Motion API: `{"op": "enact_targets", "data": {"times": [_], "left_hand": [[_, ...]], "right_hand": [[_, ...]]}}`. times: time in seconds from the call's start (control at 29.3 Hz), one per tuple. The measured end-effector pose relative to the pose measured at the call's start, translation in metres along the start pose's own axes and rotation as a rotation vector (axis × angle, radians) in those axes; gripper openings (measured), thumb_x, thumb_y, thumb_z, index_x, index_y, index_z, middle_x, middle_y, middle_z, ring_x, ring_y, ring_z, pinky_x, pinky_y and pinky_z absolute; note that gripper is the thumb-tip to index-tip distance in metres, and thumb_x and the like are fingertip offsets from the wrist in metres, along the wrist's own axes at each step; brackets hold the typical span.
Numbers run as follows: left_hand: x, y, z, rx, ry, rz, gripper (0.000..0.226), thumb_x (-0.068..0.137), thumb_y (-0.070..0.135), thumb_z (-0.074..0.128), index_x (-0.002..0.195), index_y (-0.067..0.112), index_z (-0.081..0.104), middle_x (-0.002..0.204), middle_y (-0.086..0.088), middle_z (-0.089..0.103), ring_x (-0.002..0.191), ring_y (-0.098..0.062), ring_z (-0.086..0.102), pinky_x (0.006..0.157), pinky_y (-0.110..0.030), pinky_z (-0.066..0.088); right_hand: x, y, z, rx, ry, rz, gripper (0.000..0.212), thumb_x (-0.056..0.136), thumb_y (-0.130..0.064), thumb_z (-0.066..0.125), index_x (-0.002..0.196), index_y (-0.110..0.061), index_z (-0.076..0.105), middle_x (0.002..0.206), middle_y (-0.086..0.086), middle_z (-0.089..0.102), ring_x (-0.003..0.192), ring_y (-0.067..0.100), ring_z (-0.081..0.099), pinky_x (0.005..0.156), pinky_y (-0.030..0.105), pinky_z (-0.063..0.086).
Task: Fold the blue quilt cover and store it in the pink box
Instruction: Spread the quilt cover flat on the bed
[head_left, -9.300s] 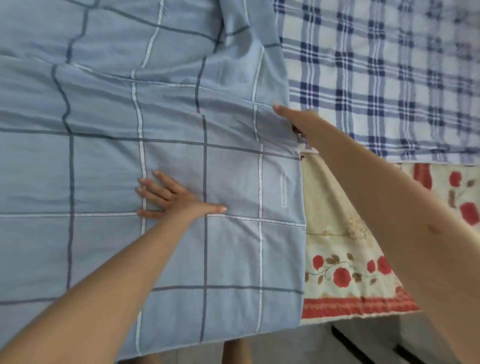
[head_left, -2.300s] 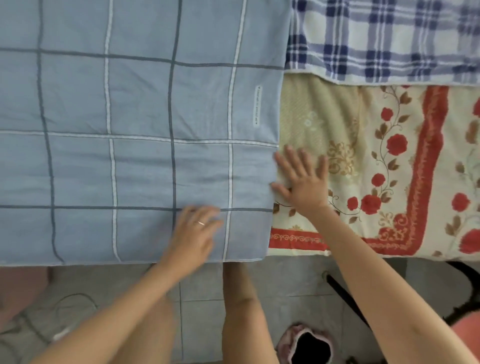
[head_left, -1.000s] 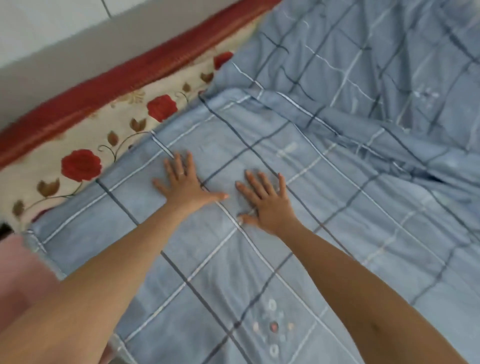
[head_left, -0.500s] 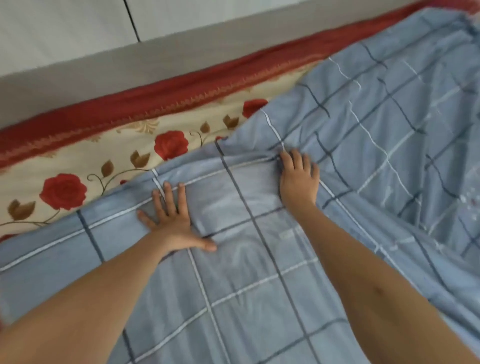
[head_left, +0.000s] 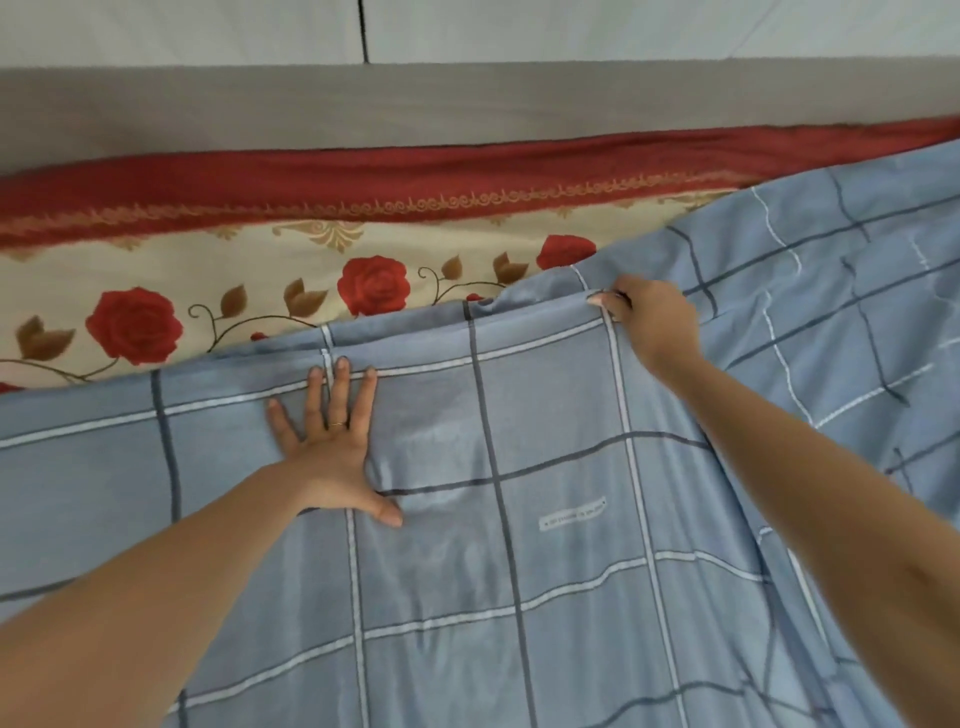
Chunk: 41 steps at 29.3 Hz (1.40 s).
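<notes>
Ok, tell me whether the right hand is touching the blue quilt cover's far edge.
Touching. The head view shows the right hand with its fingers curled over the folded far edge of the blue quilt cover, gripping it with no gap.

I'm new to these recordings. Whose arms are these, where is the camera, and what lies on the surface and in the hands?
There is no machine here. A person wears one wide-angle camera on the head, and it looks down at both bare arms. A blue quilt cover with a grid pattern lies over a rose-printed sheet. The left hand presses flat on the cover, fingers straight. The right hand has its fingers curled round the cover's folded far edge and grips it. The pink box is not in view.
</notes>
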<state>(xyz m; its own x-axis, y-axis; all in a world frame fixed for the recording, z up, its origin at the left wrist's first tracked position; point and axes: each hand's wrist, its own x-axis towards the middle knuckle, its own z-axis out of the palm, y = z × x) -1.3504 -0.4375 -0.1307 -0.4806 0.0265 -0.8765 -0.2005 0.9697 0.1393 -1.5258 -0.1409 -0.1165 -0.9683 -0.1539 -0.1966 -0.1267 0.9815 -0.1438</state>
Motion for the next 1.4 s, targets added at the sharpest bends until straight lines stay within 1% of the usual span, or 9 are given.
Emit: {"op": "enact_targets", "data": {"times": [0.34,0.51,0.58,0.65,0.79,0.92,1.09,1.2,1.4], "left_hand": [[0.017,-0.008,0.016,-0.071,0.114,0.071,0.152,0.043,0.084,0.067,0.121,0.034,-0.054,0.120,0.004,-0.067,0.114,-0.027,-0.058,0.095,-0.062,-0.029],[0.027,-0.010,0.026,-0.164,0.230,0.093,0.111,0.068,0.089,0.033,0.122,0.038,-0.050,0.129,0.006,-0.061,0.122,-0.024,-0.052,0.100,-0.063,-0.024],[0.030,-0.014,0.034,-0.210,0.353,0.110,0.090,0.081,0.081,0.022,0.137,0.040,-0.035,0.143,0.008,-0.047,0.133,-0.020,-0.042,0.105,-0.061,-0.020],[0.033,-0.020,0.034,-0.324,0.666,0.144,0.072,0.086,0.068,0.024,0.148,0.036,0.010,0.156,0.001,-0.001,0.143,-0.021,-0.004,0.110,-0.055,-0.002],[0.045,-0.056,-0.002,-0.308,1.188,0.175,0.027,0.088,0.036,0.058,0.107,0.018,0.061,0.123,-0.009,0.049,0.116,-0.030,0.038,0.095,-0.044,0.022],[0.057,-0.068,-0.027,-0.156,1.069,0.356,0.027,0.083,0.042,0.065,0.089,0.017,0.064,0.116,-0.004,0.052,0.110,-0.028,0.045,0.088,-0.040,0.030],[0.068,-0.059,-0.037,-0.056,1.000,0.370,0.032,0.087,0.045,0.060,0.097,0.014,0.062,0.116,-0.006,0.047,0.108,-0.030,0.042,0.088,-0.040,0.035],[0.077,-0.061,-0.035,0.046,1.095,0.472,0.026,0.093,0.031,0.055,0.100,0.007,0.063,0.111,-0.013,0.052,0.094,-0.034,0.048,0.071,-0.038,0.037],[0.093,-0.067,-0.034,0.087,1.206,0.601,0.032,0.095,0.028,0.036,0.087,0.006,0.057,0.084,-0.011,0.056,0.051,-0.029,0.051,0.041,-0.024,0.027]], "right_hand": [[0.027,-0.050,0.027,-0.155,-0.028,0.092,0.026,0.098,-0.013,0.035,0.121,-0.005,0.046,0.119,0.019,0.055,0.108,0.037,0.052,0.078,0.041,0.039],[0.009,-0.104,0.044,-0.120,0.007,-0.241,0.036,0.084,-0.003,0.043,0.119,-0.007,0.047,0.116,0.012,0.055,0.106,0.033,0.050,0.089,0.040,0.035],[0.008,-0.108,0.053,-0.073,-0.022,-0.227,0.043,0.082,0.002,0.041,0.124,-0.008,0.045,0.120,0.013,0.052,0.109,0.034,0.048,0.088,0.041,0.036],[0.012,-0.103,0.059,0.026,-0.035,-0.151,0.047,0.081,0.006,0.039,0.125,-0.009,0.047,0.124,0.014,0.052,0.112,0.035,0.048,0.089,0.042,0.037],[0.022,-0.099,0.070,0.284,-0.019,-0.044,0.046,0.078,0.008,0.031,0.115,-0.010,0.052,0.124,0.012,0.056,0.112,0.033,0.052,0.093,0.040,0.042],[0.002,-0.096,0.077,0.334,0.077,-0.058,0.041,0.084,0.004,0.031,0.116,-0.009,0.053,0.121,0.014,0.055,0.112,0.032,0.051,0.093,0.044,0.043],[-0.028,-0.085,0.098,-0.175,0.480,-0.044,0.036,0.092,-0.005,0.028,0.120,-0.004,0.052,0.112,0.017,0.057,0.110,0.035,0.051,0.111,0.045,0.027],[-0.022,-0.090,0.100,-0.198,0.425,-0.005,0.035,0.095,-0.003,0.025,0.120,-0.006,0.049,0.115,0.016,0.054,0.116,0.032,0.047,0.116,0.043,0.015],[-0.011,-0.086,0.095,0.081,0.365,0.112,0.027,0.101,-0.019,0.035,0.113,-0.006,0.055,0.117,0.014,0.057,0.107,0.033,0.051,0.094,0.040,0.033]]}}
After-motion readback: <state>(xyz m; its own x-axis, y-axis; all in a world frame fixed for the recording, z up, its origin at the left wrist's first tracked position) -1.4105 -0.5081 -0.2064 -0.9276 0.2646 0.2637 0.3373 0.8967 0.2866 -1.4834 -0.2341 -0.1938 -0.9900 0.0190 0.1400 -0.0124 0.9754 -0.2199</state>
